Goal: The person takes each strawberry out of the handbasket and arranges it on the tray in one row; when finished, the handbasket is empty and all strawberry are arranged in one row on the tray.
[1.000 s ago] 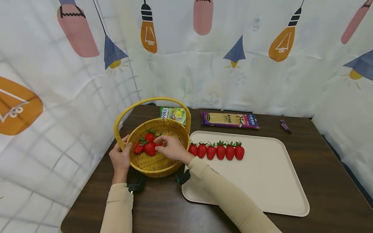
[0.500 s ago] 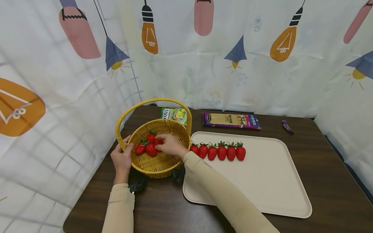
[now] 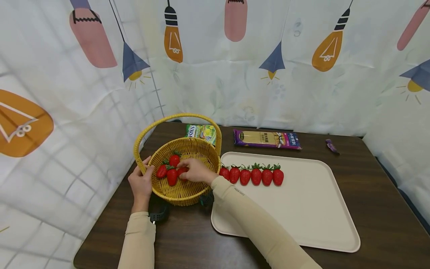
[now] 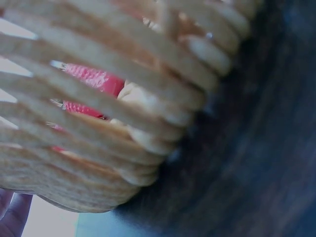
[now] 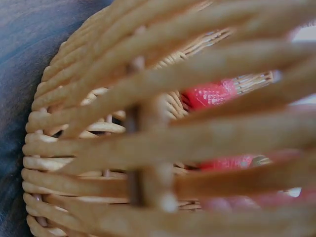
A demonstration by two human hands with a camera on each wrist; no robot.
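Observation:
A round yellow wicker basket with a tall arched handle stands tilted towards me in the head view. My left hand grips its left rim at the foot of the handle. Inside, my right hand pinches a strawberry, partly hidden by the fingers. Beside it lie a front strawberry, a left strawberry and a rear strawberry. Both wrist views look through the basket weave; red strawberries show behind it in the left wrist view and the right wrist view.
Right of the basket, a cream tray carries a row of several strawberries along its far side. Behind are a green candy bag, a purple noodle packet and a small purple wrapped sweet on the dark wooden table.
The front strawberry has turned more upright and shifted slightly left. My right hand has moved a little within the basket and now pinches the right-hand strawberry. My left hand keeps its grip.

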